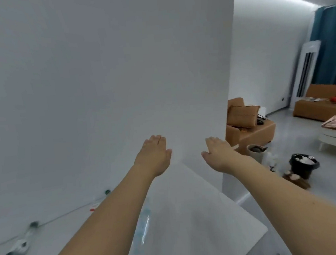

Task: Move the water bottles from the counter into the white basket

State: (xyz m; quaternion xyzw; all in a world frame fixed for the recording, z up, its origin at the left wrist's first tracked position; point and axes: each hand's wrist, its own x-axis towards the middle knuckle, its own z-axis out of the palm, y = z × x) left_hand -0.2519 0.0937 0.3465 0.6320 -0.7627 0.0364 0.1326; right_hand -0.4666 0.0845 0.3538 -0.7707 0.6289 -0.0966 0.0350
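Observation:
Both my arms reach forward over a white counter. My left hand is flat with straight fingers and holds nothing. My right hand is likewise flat and empty, palm down, near the wall's corner. A clear water bottle lies on the counter, partly hidden under my left forearm. A blurred bottle with a dark green cap is at the lower left. Another green-capped bottle lies near the wall, mostly behind my left arm. No white basket is in view.
A white wall stands right in front. Past the counter's right edge, the floor holds a black bin, a pale bin and tan cushions. A tan sofa and teal curtain are farther off.

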